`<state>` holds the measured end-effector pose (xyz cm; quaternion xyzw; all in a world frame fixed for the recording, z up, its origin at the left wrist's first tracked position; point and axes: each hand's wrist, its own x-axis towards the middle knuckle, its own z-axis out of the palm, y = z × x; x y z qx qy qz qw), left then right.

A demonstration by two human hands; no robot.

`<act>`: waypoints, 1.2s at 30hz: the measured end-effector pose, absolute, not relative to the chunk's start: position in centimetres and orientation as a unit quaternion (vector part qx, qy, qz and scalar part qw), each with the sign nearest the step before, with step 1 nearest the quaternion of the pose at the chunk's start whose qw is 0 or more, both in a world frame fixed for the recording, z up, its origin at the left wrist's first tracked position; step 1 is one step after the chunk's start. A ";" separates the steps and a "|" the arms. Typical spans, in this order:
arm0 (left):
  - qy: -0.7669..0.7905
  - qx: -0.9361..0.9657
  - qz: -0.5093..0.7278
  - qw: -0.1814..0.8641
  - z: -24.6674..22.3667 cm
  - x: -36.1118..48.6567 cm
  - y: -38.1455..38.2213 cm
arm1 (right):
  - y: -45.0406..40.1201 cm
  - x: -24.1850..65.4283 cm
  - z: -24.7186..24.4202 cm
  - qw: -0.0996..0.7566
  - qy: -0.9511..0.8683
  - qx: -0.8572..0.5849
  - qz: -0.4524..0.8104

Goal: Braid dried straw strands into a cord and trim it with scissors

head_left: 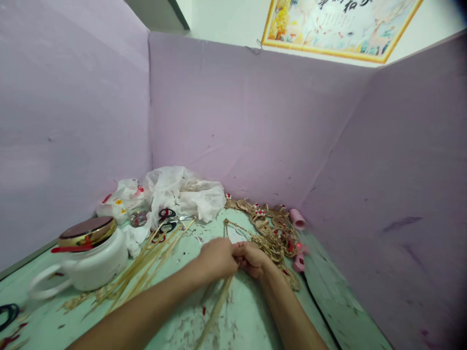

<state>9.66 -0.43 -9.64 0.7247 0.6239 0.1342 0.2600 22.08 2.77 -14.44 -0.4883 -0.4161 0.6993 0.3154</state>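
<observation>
"What are the hands doing?"

"They're together. The left hand (218,257) and right hand (251,259) meet at the fingertips, closed on a straw strand (219,307). The left's fingertips are mostly hidden; the right's thumb and forefinger are pinched."

"Where does the strand run?"

"From under the hands toward the near edge of the pale green worktop (175,318). Just beyond them a thin braided cord (239,227) bends to a point, one side leading right."

"Into that heap?"

"Toward it, yes: plaited straw (263,227), dotted with red and white bits. At its right are a pink ribbed piece (297,219) and, nearer, a pink device (299,263) with a glowing red light and a black cable (321,307)."

"And on the left?"

"Loose straw stalks (140,272) lie slantwise, with black-handled scissors (168,226) near their far end. Beside the stalks stands a white pot (98,260) with a brown-and-gold lid (87,231). Farther back, a printed bag (122,203) sits beside a crumpled white plastic bag (189,192)."

"Behind everything?"

"Purple panels (226,112), then a gold-framed picture (339,29) above."
</observation>
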 end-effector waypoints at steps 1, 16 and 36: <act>0.637 0.716 0.156 0.240 -9.4 9.0 0.4 | 2.9 22.2 -14.4 0.310 -0.410 -0.478 0.713; 0.577 0.515 0.154 0.615 -12.5 8.0 3.8 | 2.9 22.3 -14.2 0.302 -0.488 -0.538 0.618; 0.569 0.539 0.202 0.588 -13.5 7.6 4.1 | -0.1 19.3 -10.6 0.210 -0.722 -0.617 0.232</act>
